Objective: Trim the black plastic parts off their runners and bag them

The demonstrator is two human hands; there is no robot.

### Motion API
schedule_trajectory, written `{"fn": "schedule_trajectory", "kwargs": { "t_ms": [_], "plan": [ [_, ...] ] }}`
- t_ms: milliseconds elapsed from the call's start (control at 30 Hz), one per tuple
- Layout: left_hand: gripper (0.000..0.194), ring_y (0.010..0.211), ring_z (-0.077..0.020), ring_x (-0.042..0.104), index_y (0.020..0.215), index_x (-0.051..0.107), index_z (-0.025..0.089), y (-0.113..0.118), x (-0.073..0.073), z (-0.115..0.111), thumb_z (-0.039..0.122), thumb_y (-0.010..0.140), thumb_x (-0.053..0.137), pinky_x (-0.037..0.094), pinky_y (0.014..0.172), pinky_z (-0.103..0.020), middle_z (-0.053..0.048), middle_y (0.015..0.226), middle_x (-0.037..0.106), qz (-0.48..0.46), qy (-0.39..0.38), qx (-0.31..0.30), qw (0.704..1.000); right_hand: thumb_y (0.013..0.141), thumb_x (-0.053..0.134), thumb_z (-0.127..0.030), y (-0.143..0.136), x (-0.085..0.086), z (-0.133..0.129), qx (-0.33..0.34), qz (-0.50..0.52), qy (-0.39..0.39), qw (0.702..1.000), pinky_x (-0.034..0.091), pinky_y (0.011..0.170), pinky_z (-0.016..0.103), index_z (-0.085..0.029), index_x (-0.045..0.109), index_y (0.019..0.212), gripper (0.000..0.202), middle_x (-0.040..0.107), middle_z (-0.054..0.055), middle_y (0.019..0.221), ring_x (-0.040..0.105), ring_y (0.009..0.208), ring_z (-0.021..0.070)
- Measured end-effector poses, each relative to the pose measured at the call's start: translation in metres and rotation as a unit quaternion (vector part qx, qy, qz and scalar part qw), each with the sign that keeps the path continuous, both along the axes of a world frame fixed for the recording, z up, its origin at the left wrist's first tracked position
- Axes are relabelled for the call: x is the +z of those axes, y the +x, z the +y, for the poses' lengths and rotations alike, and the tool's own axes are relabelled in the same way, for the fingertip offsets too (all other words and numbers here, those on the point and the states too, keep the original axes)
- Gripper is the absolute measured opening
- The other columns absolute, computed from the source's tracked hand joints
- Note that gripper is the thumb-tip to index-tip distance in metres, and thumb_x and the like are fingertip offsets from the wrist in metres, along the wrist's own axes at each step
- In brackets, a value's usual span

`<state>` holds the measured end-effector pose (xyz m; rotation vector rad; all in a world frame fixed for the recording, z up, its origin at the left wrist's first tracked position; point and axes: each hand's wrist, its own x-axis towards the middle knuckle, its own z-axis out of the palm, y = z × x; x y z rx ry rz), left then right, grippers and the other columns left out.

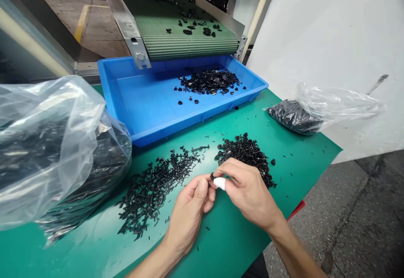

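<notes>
My left hand (192,204) and my right hand (248,185) meet above the green table, fingertips almost touching. Between them is a small black plastic part (212,177), pinched by the fingers of both hands; its exact shape is mostly hidden. White tape (220,183) wraps the thumb of my right hand. Just beyond the right hand lies a pile of round-headed black plastic parts (249,154). To the left of my left hand spreads a heap of thin, branched black plastic pieces (148,194).
A blue tray (151,122) holding black round parts (211,81) sits below a green conveyor belt (189,44). A large clear bag (63,152) of dark pieces stands at left. Another clear bag (296,116) lies at right, by a white panel (341,38).
</notes>
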<state>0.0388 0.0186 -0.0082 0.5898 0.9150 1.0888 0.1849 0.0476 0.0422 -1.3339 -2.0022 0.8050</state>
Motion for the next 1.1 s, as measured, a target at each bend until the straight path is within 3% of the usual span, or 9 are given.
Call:
{"fn": "schedule_trajectory", "kwargs": {
  "t_ms": [200, 300, 400, 500, 667, 1100],
  "plan": [
    [0.020, 0.054, -0.0070, 0.038, 0.089, 0.068, 0.015, -0.003, -0.002, 0.001, 0.035, 0.085, 0.067, 0.030, 0.052, -0.020, 0.003, 0.061, 0.053, -0.022, -0.018, 0.004, 1.000, 0.084, 0.042, 0.001, 0.001, -0.003, -0.023, 0.015, 0.054, -0.029, 0.998, 0.045, 0.079, 0.024, -0.023, 0.066, 0.095, 0.035, 0.061, -0.001, 0.096, 0.058, 0.087, 0.0114],
    [0.015, 0.055, -0.0067, 0.040, 0.089, 0.068, 0.015, -0.004, -0.001, 0.003, 0.029, 0.083, 0.070, 0.032, 0.052, -0.018, 0.000, 0.067, 0.058, -0.046, -0.030, 0.001, 0.998, 0.084, 0.037, 0.001, 0.007, -0.002, -0.031, 0.023, 0.020, -0.043, 0.999, 0.047, 0.079, 0.026, -0.024, 0.060, 0.114, 0.045, 0.060, 0.002, 0.102, 0.058, 0.090, 0.0134],
    [0.016, 0.059, -0.0074, 0.045, 0.097, 0.068, 0.018, -0.004, -0.001, 0.003, 0.026, 0.084, 0.068, 0.037, 0.054, -0.018, -0.003, 0.077, 0.065, -0.063, -0.037, 0.011, 0.997, 0.083, 0.035, 0.000, 0.011, -0.007, -0.041, -0.009, -0.039, -0.035, 0.999, 0.049, 0.076, 0.030, -0.022, 0.055, 0.123, 0.050, 0.061, 0.004, 0.103, 0.059, 0.087, 0.0161],
    [0.022, 0.062, -0.0078, 0.048, 0.106, 0.068, 0.018, -0.003, -0.003, 0.003, 0.027, 0.085, 0.067, 0.039, 0.057, -0.019, -0.005, 0.085, 0.067, -0.056, -0.037, 0.010, 0.998, 0.084, 0.035, -0.002, 0.010, -0.014, -0.051, -0.047, -0.072, -0.019, 0.996, 0.050, 0.080, 0.032, -0.020, 0.057, 0.120, 0.046, 0.064, 0.006, 0.102, 0.061, 0.092, 0.0190],
    [0.014, 0.058, -0.0071, 0.046, 0.093, 0.068, 0.019, 0.000, -0.004, 0.000, 0.030, 0.086, 0.066, 0.037, 0.056, -0.020, -0.003, 0.086, 0.067, -0.006, 0.007, -0.011, 1.000, 0.084, 0.033, -0.003, 0.008, -0.018, -0.059, -0.096, -0.100, 0.023, 0.990, 0.050, 0.079, 0.034, -0.018, 0.060, 0.117, 0.044, 0.066, 0.007, 0.100, 0.062, 0.092, 0.0203],
    [0.032, 0.054, -0.0100, 0.042, 0.081, 0.070, 0.014, 0.000, -0.004, -0.001, 0.044, 0.072, 0.077, 0.033, 0.051, -0.023, 0.000, 0.061, 0.057, 0.033, 0.007, 0.008, 0.999, 0.090, 0.033, -0.005, -0.004, -0.012, -0.067, -0.076, -0.214, 0.097, 0.969, 0.043, 0.066, 0.035, -0.013, 0.061, 0.110, 0.035, 0.059, 0.007, 0.082, 0.054, 0.076, 0.0224]
  ]
}}
